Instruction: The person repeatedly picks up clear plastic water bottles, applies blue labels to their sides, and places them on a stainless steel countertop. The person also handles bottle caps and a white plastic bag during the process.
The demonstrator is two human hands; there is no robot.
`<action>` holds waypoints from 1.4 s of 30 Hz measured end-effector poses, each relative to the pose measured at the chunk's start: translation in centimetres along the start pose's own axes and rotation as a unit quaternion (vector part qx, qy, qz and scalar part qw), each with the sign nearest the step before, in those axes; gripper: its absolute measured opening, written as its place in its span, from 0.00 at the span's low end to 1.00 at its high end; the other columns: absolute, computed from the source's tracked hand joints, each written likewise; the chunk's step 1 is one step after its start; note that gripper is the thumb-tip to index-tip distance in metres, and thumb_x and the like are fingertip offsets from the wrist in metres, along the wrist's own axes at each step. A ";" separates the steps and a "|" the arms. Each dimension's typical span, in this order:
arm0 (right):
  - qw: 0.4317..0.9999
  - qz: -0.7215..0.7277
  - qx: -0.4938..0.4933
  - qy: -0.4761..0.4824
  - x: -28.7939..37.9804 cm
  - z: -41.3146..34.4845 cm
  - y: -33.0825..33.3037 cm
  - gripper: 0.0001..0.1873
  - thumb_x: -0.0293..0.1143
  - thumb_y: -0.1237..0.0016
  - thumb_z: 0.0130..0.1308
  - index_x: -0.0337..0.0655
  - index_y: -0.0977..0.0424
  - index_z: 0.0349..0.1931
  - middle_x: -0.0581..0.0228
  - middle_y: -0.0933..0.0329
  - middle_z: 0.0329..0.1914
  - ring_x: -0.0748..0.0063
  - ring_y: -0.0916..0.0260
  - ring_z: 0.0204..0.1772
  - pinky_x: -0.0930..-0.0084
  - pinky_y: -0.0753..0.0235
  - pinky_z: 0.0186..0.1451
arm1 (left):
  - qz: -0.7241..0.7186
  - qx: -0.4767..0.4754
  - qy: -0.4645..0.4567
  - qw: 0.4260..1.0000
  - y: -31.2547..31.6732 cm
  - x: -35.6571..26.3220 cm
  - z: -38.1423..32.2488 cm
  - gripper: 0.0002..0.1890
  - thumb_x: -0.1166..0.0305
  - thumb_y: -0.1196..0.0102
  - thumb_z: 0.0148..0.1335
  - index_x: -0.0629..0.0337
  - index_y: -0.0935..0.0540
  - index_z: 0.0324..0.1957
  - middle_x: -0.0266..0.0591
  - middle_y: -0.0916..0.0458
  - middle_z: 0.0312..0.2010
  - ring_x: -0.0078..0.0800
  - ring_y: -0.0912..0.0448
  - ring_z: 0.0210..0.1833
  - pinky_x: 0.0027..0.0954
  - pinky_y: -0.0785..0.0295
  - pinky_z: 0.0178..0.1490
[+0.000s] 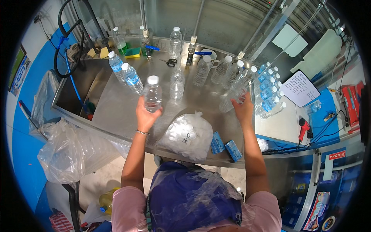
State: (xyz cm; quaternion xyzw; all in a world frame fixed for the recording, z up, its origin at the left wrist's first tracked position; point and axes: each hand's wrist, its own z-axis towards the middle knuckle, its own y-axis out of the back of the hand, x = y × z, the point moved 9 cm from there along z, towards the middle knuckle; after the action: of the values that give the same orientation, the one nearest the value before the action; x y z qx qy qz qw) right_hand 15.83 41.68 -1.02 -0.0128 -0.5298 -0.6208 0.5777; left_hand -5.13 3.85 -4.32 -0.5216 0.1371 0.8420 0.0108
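Note:
My left hand is closed around the lower part of a clear plastic bottle with a white cap. Touching or just beside a clear plastic bottle is my right hand, its fingers curved; whether it grips is unclear. An uncapped bottle stands at the middle under a thin filling tube. Two capped bottles with blue labels stand left of it, and several capped bottles without labels to the right. A clear bag of white caps lies near the front edge, beside two small blue packets.
A sink with a blue hose is at the left. Scissors, a sponge and valves with blue handles are at the back. Labelled bottles, a whiteboard and a red heat gun are at the right.

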 end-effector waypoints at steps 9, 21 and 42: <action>0.912 0.351 0.141 0.156 14.3 -5.4 -2.2 0.30 0.49 0.52 0.69 0.34 0.34 0.63 0.55 0.24 0.52 0.60 0.27 0.58 0.67 0.31 0.60 | -0.024 0.404 -0.020 0.914 -8.1 -11.2 -6.8 0.40 0.67 0.30 0.44 0.66 0.35 0.60 0.49 0.18 0.38 0.36 0.17 0.41 0.36 0.22 0.43; 0.934 0.259 0.156 0.192 17.0 -6.2 3.6 0.21 0.45 0.54 0.70 0.33 0.21 0.42 0.57 0.19 0.32 0.63 0.20 0.40 0.72 0.24 0.46 | -0.439 0.611 0.358 0.553 -10.1 -12.7 -12.3 0.40 0.70 0.31 0.44 0.66 0.34 0.61 0.50 0.20 0.43 0.37 0.17 0.41 0.38 0.19 0.42; 0.978 0.114 0.139 0.103 12.7 -7.2 7.7 0.23 0.42 0.64 0.74 0.33 0.28 0.27 0.55 0.30 0.19 0.61 0.35 0.20 0.70 0.35 0.27 | -0.037 0.661 -0.004 0.750 -13.7 -16.0 -11.3 0.36 0.61 0.34 0.45 0.68 0.31 0.56 0.60 0.19 0.41 0.49 0.17 0.37 0.41 0.23 0.43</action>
State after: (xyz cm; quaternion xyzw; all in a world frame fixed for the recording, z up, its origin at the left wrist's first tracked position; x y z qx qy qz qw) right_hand 21.50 29.63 8.76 0.0708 -0.5435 -0.4691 0.6925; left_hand 14.31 16.32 2.01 -0.3856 0.6402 0.5421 0.3842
